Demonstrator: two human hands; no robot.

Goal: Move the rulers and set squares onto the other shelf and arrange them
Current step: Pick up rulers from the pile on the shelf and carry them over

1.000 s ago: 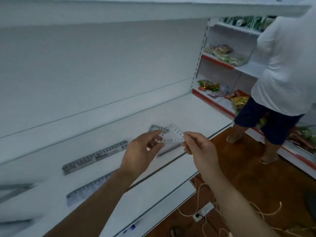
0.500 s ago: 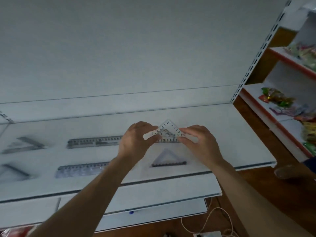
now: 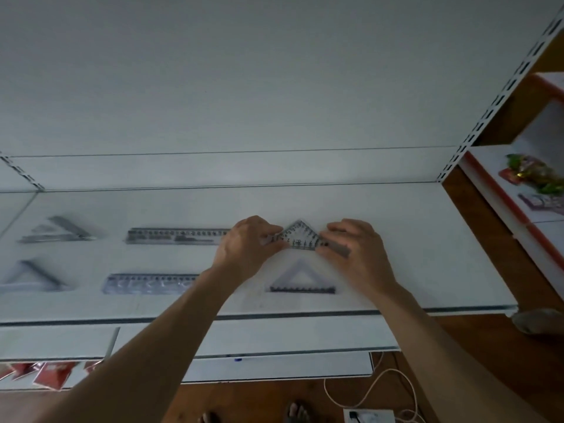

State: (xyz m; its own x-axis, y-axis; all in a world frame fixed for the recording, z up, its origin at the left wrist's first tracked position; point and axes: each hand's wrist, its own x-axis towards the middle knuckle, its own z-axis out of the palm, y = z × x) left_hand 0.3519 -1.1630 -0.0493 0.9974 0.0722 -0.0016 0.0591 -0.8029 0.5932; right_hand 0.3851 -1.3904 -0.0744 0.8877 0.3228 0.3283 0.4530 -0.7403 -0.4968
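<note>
Two hands: left hand (image 3: pixel 247 245) and right hand (image 3: pixel 357 251) pinched the clear set square (image 3: pixel 300 238) by opposite corners.
Position: back row of the white shelf (image 3: pixel 427 254).
Handling: probably light, stiff, slick; best gripped by its edges.

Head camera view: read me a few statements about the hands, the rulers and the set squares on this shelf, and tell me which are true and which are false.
1. The left hand and right hand both hold the same clear set square. True.
2. That set square's peak points toward the person. False: it points away, toward the back wall.
3. The back ruler and front ruler lie to the left of the hands. True.
4. The front set square lies on top of a ruler. False: it lies by itself on the shelf, nearer the front edge than the held one.
</note>
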